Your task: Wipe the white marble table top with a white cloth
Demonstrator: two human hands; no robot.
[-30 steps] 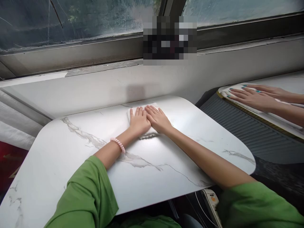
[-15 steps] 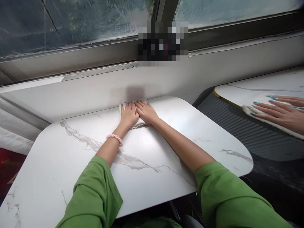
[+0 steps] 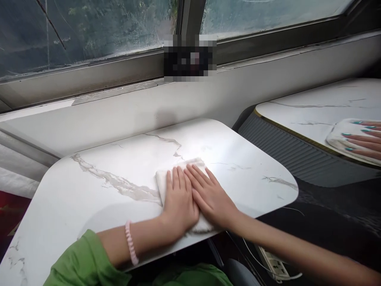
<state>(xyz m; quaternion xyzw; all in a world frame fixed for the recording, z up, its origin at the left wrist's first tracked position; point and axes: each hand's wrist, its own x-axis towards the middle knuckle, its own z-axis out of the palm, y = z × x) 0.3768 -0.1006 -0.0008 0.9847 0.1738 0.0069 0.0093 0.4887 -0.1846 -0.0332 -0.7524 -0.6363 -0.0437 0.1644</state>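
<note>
A folded white cloth (image 3: 162,180) lies flat on a white marble-patterned table (image 3: 98,210), close to its front edge. My left hand (image 3: 180,204) rests palm down on the cloth, fingers stretched out, with a pink coiled band (image 3: 130,242) around the wrist. Against it, side by side and touching, my right hand (image 3: 214,198) also presses flat on the cloth. Its fingers are extended and slant toward the upper left. Both palms hide much of the cloth; its back and left edges show.
At right, another person's hand (image 3: 364,141) lies on a white cloth (image 3: 335,137) on a second marble-patterned table (image 3: 297,105). A window (image 3: 113,31) runs along the wall behind. Below the near table are a power strip (image 3: 272,264) and white cable. A white curtain (image 3: 18,176) hangs at left.
Both my hands have slid the cloth from the table's wall side back toward its front edge. The other person's hand and cloth appear farther right, and the view has shifted slightly.
</note>
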